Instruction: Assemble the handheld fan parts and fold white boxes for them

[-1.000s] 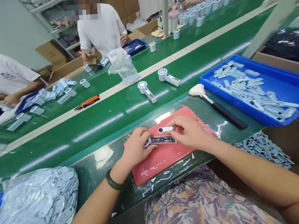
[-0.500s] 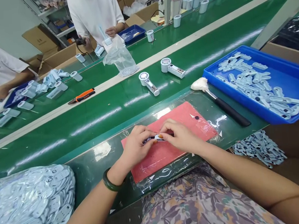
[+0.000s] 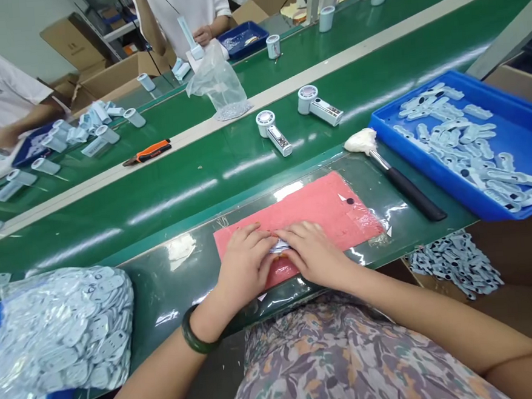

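Note:
My left hand [image 3: 246, 258] and my right hand [image 3: 315, 252] meet over a pink sheet [image 3: 339, 200] on the bench, fingers bent and thumbs toward each other. Between them they grip a small pale plastic part [image 3: 280, 246]; only a narrow piece of it shows, and the rest is under my fingers. A dark green bangle [image 3: 197, 332] circles my left wrist. Beyond the sheet, two handheld fans [image 3: 274, 133] lie on the green belt. A hammer [image 3: 406, 185] with a black handle and a white-wrapped head rests to the right of the sheet.
A blue tray [image 3: 528, 138] of pale plastic pieces stands at right, with more pieces [image 3: 455, 265] in a box below. At left bulges a clear bag [image 3: 70, 329] of pale covers. Orange pliers [image 3: 148, 152] and a plastic bag [image 3: 219, 84] lie beyond. Two co-workers sit across the belt.
My fingers have flattened and closed over the pale part, covering more of it. My view has shifted slightly, and the co-worker across has raised one arm.

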Demonstrator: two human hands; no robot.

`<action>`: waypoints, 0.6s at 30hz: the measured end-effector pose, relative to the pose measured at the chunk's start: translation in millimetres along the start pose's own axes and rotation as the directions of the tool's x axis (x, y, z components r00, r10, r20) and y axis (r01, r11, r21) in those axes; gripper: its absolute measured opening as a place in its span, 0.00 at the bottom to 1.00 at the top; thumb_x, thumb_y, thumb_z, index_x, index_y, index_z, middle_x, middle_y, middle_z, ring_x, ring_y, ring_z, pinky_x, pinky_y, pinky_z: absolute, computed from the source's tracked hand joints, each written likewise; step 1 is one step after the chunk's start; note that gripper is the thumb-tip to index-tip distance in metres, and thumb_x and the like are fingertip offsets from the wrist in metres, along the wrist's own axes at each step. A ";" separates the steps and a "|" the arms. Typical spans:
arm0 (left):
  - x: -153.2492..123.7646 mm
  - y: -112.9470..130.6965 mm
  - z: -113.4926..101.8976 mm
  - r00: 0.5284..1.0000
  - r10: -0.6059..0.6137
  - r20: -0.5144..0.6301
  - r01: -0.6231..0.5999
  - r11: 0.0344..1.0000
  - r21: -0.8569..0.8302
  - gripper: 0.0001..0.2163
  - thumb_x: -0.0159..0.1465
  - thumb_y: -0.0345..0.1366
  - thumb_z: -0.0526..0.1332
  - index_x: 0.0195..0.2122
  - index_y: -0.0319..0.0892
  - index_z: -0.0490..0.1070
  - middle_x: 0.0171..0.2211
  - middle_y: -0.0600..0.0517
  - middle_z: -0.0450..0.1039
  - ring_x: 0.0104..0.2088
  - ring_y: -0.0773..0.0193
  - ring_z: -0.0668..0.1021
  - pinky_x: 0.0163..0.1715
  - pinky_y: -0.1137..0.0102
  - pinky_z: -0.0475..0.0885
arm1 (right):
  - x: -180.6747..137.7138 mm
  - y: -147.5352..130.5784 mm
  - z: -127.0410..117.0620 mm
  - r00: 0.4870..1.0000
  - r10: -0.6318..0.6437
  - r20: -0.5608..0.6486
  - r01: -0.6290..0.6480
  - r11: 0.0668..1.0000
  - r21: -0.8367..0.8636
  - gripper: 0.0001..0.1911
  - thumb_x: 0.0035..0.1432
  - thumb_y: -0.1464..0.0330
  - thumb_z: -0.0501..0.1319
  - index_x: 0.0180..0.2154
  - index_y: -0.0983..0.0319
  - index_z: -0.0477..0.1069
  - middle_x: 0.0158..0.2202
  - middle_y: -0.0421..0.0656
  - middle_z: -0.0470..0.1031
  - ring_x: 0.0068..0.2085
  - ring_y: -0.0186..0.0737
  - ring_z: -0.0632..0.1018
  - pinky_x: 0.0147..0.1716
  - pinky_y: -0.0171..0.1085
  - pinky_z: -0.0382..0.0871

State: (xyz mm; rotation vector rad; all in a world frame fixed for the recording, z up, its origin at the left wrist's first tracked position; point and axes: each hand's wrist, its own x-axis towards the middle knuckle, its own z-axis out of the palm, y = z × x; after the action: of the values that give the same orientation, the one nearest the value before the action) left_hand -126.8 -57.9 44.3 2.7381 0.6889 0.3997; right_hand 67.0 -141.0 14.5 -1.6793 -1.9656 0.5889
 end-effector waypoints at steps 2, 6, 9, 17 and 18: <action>3.3 -2.2 -2.8 0.999 0.031 0.038 -0.030 0.999 -0.023 0.10 0.71 0.35 0.58 0.51 0.43 0.75 0.50 0.45 0.81 0.56 0.48 0.78 0.61 0.47 0.73 | 2.1 2.8 -1.1 0.999 -0.030 0.022 0.030 0.999 0.015 0.19 0.71 0.68 0.56 0.60 0.62 0.70 0.52 0.52 0.76 0.52 0.54 0.73 0.52 0.52 0.66; 3.9 -3.2 -5.7 0.998 0.029 0.064 -0.030 0.999 0.026 0.12 0.70 0.33 0.58 0.52 0.41 0.75 0.51 0.43 0.80 0.57 0.46 0.77 0.59 0.44 0.72 | 3.1 6.4 -2.0 0.996 -0.088 0.024 0.088 0.996 -0.002 0.20 0.70 0.66 0.58 0.61 0.62 0.69 0.52 0.53 0.76 0.51 0.54 0.72 0.52 0.52 0.66; 1.4 1.5 -4.4 0.998 0.014 0.064 -0.020 0.996 0.086 0.12 0.71 0.32 0.55 0.52 0.42 0.75 0.50 0.43 0.80 0.57 0.45 0.77 0.59 0.43 0.72 | 3.1 4.8 2.3 0.997 -0.075 -0.008 0.074 0.996 -0.053 0.20 0.70 0.66 0.56 0.60 0.64 0.70 0.51 0.55 0.76 0.50 0.56 0.72 0.50 0.53 0.66; 34.0 -19.3 -31.6 0.965 0.168 0.199 -0.236 0.889 0.393 0.15 0.60 0.26 0.60 0.47 0.45 0.77 0.42 0.45 0.81 0.45 0.48 0.80 0.52 0.47 0.75 | -5.7 31.6 -27.2 0.983 -0.084 -0.166 0.099 0.991 0.087 0.29 0.67 0.66 0.61 0.67 0.62 0.63 0.66 0.54 0.68 0.64 0.51 0.70 0.63 0.53 0.67; 48.1 -32.4 -40.1 0.960 0.189 0.208 -0.264 0.859 0.438 0.15 0.59 0.25 0.60 0.45 0.46 0.78 0.43 0.45 0.81 0.48 0.46 0.80 0.53 0.48 0.74 | -8.7 43.7 -38.8 0.970 -0.061 -0.235 0.072 0.997 0.039 0.28 0.67 0.66 0.61 0.67 0.61 0.64 0.67 0.53 0.67 0.65 0.52 0.69 0.64 0.54 0.67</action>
State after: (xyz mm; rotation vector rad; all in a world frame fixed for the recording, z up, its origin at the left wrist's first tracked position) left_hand -112.8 1.6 79.5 3.2773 0.4634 0.0611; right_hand 126.1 -142.5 17.8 -1.5701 -1.8173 0.3903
